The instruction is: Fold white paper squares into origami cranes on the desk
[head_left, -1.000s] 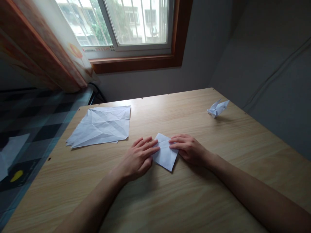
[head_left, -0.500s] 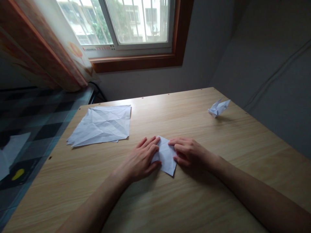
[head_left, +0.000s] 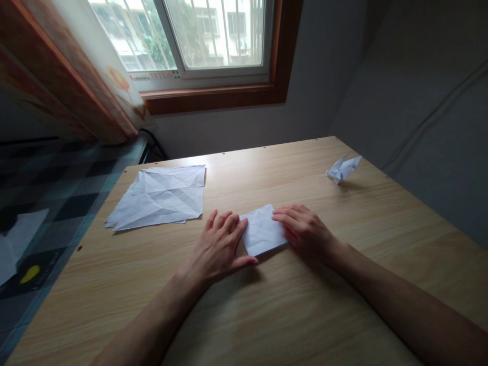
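A small folded sheet of white paper (head_left: 263, 231) with crease lines lies on the wooden table between my hands. My left hand (head_left: 219, 244) is at its left side, fingers spread, with the index fingertip on the left edge and the thumb stretched along the near corner. At the right edge, my right hand (head_left: 305, 229) is closed on the paper with bent fingers. Its thumb is hidden under the hand. The paper's near edge looks slightly raised, with a shadow below it.
Several creased white sheets (head_left: 163, 198) lie in a pile at the table's back left. A folded paper figure (head_left: 343, 169) stands at the back right. Beyond the wooden table's (head_left: 236, 325) left edge is a checked cloth (head_left: 72, 208) with more white paper (head_left: 26, 229) on it.
The paper has turned and now shows a wider face with its near edge to me. My left hand has shifted left and its fingers have spread; my right hand has moved slightly right.
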A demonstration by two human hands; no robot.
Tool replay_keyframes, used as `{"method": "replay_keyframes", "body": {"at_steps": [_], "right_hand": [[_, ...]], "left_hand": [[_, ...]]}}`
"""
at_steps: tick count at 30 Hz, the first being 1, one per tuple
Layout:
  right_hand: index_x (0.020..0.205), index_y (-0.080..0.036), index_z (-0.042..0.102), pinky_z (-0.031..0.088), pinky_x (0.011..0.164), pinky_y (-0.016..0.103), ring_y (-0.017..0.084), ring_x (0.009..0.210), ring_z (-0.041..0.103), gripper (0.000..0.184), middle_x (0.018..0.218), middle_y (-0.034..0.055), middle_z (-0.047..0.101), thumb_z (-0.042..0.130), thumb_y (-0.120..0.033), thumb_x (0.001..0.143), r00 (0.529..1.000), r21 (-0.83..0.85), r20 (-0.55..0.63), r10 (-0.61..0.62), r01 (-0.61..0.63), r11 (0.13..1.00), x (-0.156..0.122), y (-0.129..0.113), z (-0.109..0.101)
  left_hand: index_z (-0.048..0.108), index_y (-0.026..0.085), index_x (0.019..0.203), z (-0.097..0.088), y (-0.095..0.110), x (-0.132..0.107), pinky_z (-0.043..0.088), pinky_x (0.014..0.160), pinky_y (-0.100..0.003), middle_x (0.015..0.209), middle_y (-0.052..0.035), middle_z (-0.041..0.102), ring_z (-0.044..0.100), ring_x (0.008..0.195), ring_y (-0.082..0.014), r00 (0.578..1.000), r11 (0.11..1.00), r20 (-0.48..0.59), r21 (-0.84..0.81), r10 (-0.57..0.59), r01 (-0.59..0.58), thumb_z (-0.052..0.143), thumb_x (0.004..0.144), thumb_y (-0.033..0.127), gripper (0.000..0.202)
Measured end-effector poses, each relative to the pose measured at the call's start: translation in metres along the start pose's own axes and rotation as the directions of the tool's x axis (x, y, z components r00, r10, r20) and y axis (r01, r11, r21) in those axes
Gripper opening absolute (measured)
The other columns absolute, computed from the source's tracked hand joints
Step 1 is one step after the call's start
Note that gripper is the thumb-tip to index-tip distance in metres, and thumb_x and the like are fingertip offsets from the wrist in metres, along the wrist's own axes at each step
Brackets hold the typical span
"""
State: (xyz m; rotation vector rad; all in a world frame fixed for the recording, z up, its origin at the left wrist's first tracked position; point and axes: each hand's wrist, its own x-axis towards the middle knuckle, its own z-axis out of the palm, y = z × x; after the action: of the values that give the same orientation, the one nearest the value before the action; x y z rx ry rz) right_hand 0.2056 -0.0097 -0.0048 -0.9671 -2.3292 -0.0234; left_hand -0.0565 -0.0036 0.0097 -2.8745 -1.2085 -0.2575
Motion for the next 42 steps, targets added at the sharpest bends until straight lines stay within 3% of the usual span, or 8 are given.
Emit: {"method": "replay_keyframes", "body": {"at_steps": [8, 12, 18, 27, 32, 35, 39, 42], "right_hand": [[0.102, -0.019, 0.065, 0.053, 0.091, 0.041, 0.025, 0.105, 0.064, 0.021, 0.111, 0.0118, 0.069, 0.064, -0.031, 0.085, 0.982, 0.160, 0.169, -0.079, 0.052, 0.986, -0.001, -0.002, 0.000], [0.096, -0.019, 0.065, 0.053, 0.090, 0.039, 0.023, 0.103, 0.065, 0.014, 0.109, 0.0109, 0.069, 0.060, -0.030, 0.090, 0.984, 0.156, 0.167, -0.066, 0.040, 0.987, -0.001, -0.003, 0.001], [0.087, -0.019, 0.063, 0.054, 0.085, 0.035, 0.021, 0.097, 0.066, 0.011, 0.101, 0.0098, 0.069, 0.060, -0.029, 0.090, 0.987, 0.180, 0.144, -0.064, 0.038, 0.983, 0.000, -0.007, 0.004], [0.075, -0.018, 0.059, 0.050, 0.077, 0.033, 0.020, 0.082, 0.059, 0.020, 0.084, 0.0078, 0.066, 0.053, -0.025, 0.093, 0.987, 0.065, 0.121, 0.104, -0.112, 0.992, 0.003, -0.018, 0.009], [0.080, -0.018, 0.060, 0.048, 0.080, 0.039, 0.024, 0.087, 0.055, 0.013, 0.087, 0.0088, 0.063, 0.057, -0.026, 0.091, 0.967, -0.024, 0.136, 0.215, -0.214, 0.977, 0.005, -0.022, 0.012], [0.094, -0.018, 0.060, 0.047, 0.083, 0.038, 0.024, 0.091, 0.055, 0.007, 0.095, 0.0088, 0.064, 0.058, -0.022, 0.089, 0.960, -0.010, 0.134, 0.245, -0.245, 0.969, 0.004, -0.022, 0.014], [0.091, -0.019, 0.061, 0.046, 0.079, 0.034, 0.023, 0.091, 0.056, 0.007, 0.095, 0.0084, 0.064, 0.054, -0.018, 0.091, 0.959, -0.034, 0.137, 0.249, -0.246, 0.969, 0.005, -0.025, 0.013], [0.080, -0.018, 0.061, 0.043, 0.070, 0.030, 0.020, 0.081, 0.058, 0.016, 0.086, 0.0071, 0.063, 0.051, -0.020, 0.092, 0.951, -0.075, 0.158, 0.265, -0.256, 0.964, 0.005, -0.029, 0.012]], "left_hand": [[0.054, 0.012, 0.127, 0.003, 0.001, -0.001, 0.031, 0.107, -0.055, 0.135, -0.0208, 0.052, 0.043, 0.126, -0.0384, 0.995, 0.998, -0.098, -0.046, 0.031, -0.035, 0.051, 0.074, 0.080, 0.086], [0.055, 0.014, 0.124, 0.002, 0.000, -0.001, 0.046, 0.093, -0.045, 0.122, -0.0162, 0.064, 0.058, 0.112, -0.0305, 0.974, 0.979, -0.150, -0.083, 0.170, -0.184, 0.053, 0.087, 0.060, 0.060], [0.064, 0.019, 0.091, 0.001, 0.001, 0.000, 0.050, 0.082, -0.032, 0.097, -0.0059, 0.072, 0.066, 0.097, -0.0193, 0.934, 0.960, -0.257, -0.064, 0.248, -0.272, 0.047, 0.097, 0.031, 0.022], [0.060, 0.019, 0.074, 0.007, 0.001, 0.001, 0.048, 0.074, -0.032, 0.081, -0.0047, 0.064, 0.056, 0.078, -0.0172, 0.970, 0.991, -0.239, -0.116, 0.034, -0.063, 0.046, 0.097, 0.029, 0.028], [0.061, 0.018, 0.081, 0.007, 0.003, 0.002, 0.047, 0.075, -0.036, 0.088, -0.0071, 0.063, 0.055, 0.081, -0.0208, 0.970, 0.998, -0.238, -0.042, -0.059, 0.051, 0.053, 0.093, 0.030, 0.019], [0.063, 0.019, 0.098, 0.006, 0.004, 0.001, 0.046, 0.078, -0.037, 0.100, -0.0082, 0.065, 0.056, 0.089, -0.0223, 0.954, 0.998, -0.290, 0.025, 0.070, -0.066, 0.050, 0.093, 0.022, 0.014], [0.062, 0.023, 0.107, 0.003, 0.006, 0.000, 0.044, 0.078, -0.034, 0.103, -0.0041, 0.068, 0.058, 0.086, -0.0188, 0.923, 0.941, -0.189, 0.020, 0.334, -0.336, 0.047, 0.094, 0.019, 0.020], [0.062, 0.021, 0.108, 0.001, 0.007, -0.001, 0.043, 0.079, -0.036, 0.106, -0.0045, 0.069, 0.059, 0.089, -0.0201, 0.927, 0.939, -0.165, -0.006, 0.337, -0.343, 0.050, 0.094, 0.025, 0.019]]}}
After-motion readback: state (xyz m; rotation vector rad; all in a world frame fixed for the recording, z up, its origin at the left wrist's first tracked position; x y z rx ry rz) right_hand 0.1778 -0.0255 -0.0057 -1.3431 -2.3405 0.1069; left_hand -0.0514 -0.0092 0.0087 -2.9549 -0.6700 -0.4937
